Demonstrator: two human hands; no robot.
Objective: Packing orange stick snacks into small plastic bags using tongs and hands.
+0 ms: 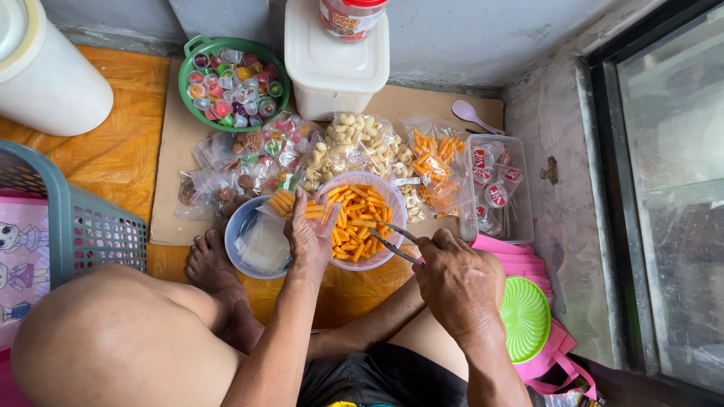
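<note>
From my remote seat I log the room. Wall [483, 38]: grey plaster, rough and stained, at the top of view. Floor [113, 151]: orange wood-grain sheet, with a flat cardboard sheet [170, 188] laid over its middle. Window [671, 188]: dark metal frame along the right side, glass dirty and dim. Light: soft daylight, even, with no hard shadows.

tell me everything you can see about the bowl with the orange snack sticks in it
The bowl is round, clear or pale plastic, sitting upright on the floor between the person's legs, mostly full of short orange snack sticks. The left hand rests over its left rim holding a small clear bag; metal tongs in the right hand reach in. A blue bowl adjoins it.
</note>
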